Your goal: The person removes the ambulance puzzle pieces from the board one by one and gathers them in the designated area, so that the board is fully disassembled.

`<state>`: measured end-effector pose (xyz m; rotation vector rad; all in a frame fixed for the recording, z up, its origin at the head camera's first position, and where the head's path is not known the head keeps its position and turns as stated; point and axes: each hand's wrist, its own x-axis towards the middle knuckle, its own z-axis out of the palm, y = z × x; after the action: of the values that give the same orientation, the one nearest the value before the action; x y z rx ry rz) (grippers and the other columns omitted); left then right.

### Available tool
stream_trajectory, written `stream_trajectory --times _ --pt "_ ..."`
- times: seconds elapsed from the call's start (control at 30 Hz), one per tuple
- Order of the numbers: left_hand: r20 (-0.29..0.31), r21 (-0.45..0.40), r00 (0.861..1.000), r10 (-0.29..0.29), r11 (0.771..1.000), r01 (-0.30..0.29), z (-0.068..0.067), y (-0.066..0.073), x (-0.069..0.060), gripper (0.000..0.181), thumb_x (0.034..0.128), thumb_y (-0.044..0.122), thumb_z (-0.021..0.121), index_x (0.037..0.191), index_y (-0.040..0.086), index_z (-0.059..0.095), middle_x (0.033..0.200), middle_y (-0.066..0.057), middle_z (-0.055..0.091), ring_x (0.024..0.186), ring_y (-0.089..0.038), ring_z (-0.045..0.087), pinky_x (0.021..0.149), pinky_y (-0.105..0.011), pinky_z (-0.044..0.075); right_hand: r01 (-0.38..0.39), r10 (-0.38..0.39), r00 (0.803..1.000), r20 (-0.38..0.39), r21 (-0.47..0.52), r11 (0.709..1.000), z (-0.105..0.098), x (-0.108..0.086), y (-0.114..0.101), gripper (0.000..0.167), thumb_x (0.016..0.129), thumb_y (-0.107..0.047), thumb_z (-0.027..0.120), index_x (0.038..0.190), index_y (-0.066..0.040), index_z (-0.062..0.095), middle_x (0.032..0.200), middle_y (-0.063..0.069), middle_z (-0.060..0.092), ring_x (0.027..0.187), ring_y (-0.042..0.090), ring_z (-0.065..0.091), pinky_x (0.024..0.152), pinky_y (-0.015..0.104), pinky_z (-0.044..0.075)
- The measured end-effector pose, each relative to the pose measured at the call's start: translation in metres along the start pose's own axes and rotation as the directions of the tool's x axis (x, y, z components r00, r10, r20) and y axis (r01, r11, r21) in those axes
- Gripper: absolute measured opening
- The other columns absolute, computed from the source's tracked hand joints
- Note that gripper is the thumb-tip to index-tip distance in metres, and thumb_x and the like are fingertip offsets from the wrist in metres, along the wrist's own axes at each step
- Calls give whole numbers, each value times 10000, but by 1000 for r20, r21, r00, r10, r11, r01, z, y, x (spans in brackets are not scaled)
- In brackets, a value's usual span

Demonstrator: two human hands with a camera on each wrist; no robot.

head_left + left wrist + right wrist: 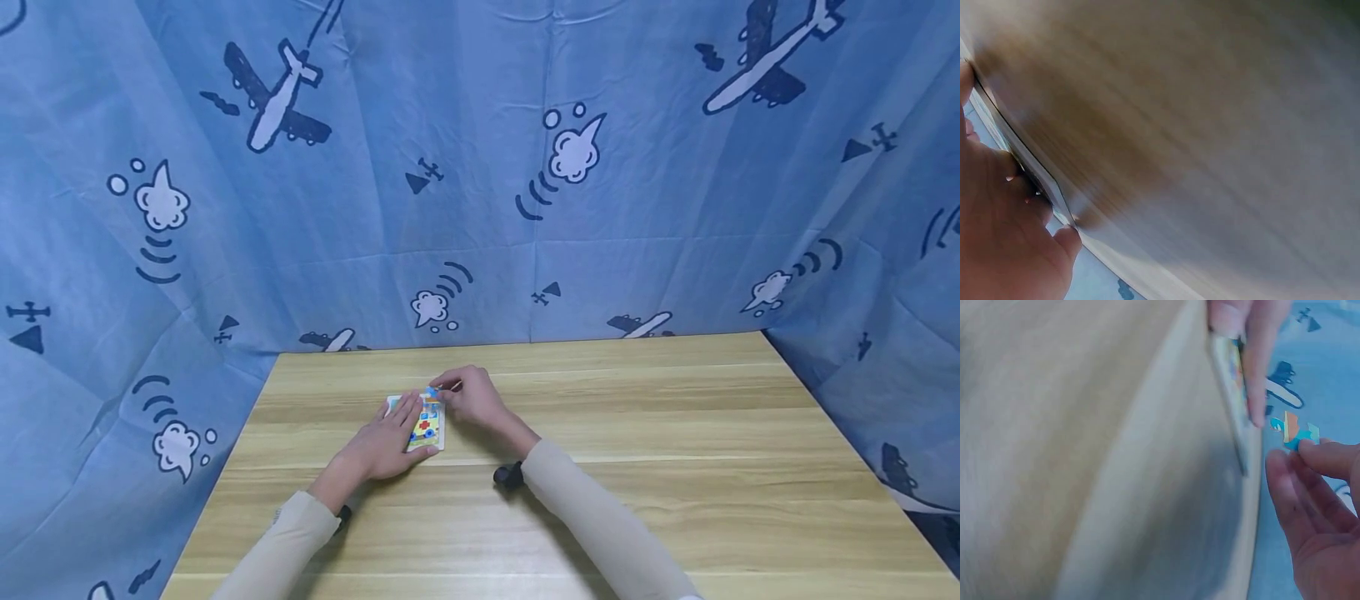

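Observation:
A small puzzle board (437,437) with a yellow vehicle picture and a red cross lies flat on the wooden table. My left hand (386,443) rests over its left part, fingers straight, thumb along its near edge. At the board's top right corner, my right hand (474,398) pinches a small blue and orange puzzle piece (1296,434) between thumb and fingers; in the right wrist view the piece is held above the table surface. In the left wrist view the left hand (1013,231) lies along the thin board (1035,165). The fingers cover much of the picture.
The wooden table (675,433) extends to both sides and toward me. Behind it and at both sides hangs a blue curtain (480,167) with planes and clouds. Black wrist devices (508,476) sit at both sleeves.

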<state>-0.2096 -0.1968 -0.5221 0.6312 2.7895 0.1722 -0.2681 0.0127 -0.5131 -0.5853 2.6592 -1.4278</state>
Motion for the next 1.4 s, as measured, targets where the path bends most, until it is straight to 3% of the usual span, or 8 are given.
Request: stream_trajectory --times 0.17,0.57,0.77,1.0,1.2,1.4 --pt "-11 -1 1000 7 1000 -7 -1 0 -1 945 1041 676 453 1676 29 188 1782 -139 125 1665 -310 138 1351 -553 171 -16 17 1000 -24 60 998 -14 -2 -1 145 942 -72 767 1083 -66 798 988 92 793 838 152 741 740 248 621" --pt "6 0 1000 -5 1000 5 -1 -1 0 954 1037 705 419 1688 60 154 1788 -117 103 1670 -293 122 1357 -538 158 -21 36 994 -104 144 989 -58 -16 12 133 936 -50 771 1058 -46 825 999 122 822 773 119 759 720 275 644" --pt "-1 6 1000 8 1000 -8 2 -2 -1 958 1037 712 405 1687 55 153 1788 -119 98 1669 -297 123 1357 -538 154 -64 81 990 -111 154 986 -84 -26 27 143 950 -66 763 1076 -41 826 983 138 822 771 116 763 757 357 661" --pt "-11 4 1000 10 1000 -10 2 -1 -2 950 1041 700 415 1685 49 164 1787 -122 107 1669 -296 123 1356 -542 159 -89 111 985 -132 164 982 -115 -40 41 174 968 -69 744 1123 -30 812 992 179 814 816 231 790 845 519 654" --pt "-15 11 1000 21 1000 -21 2 -2 -2 931 1051 677 418 1679 34 175 1784 -134 115 1668 -307 121 1352 -549 168 -96 124 980 -157 175 980 -143 -50 57 191 963 -42 743 1131 43 772 1005 240 796 817 242 793 832 529 653" --pt "-16 8 1000 17 1000 -16 1 -1 0 926 1049 680 418 1678 39 194 1784 -128 128 1668 -303 131 1350 -551 175 -154 180 969 -169 157 976 -166 -62 78 206 969 -61 742 1133 62 767 1005 245 796 815 223 792 817 481 661"
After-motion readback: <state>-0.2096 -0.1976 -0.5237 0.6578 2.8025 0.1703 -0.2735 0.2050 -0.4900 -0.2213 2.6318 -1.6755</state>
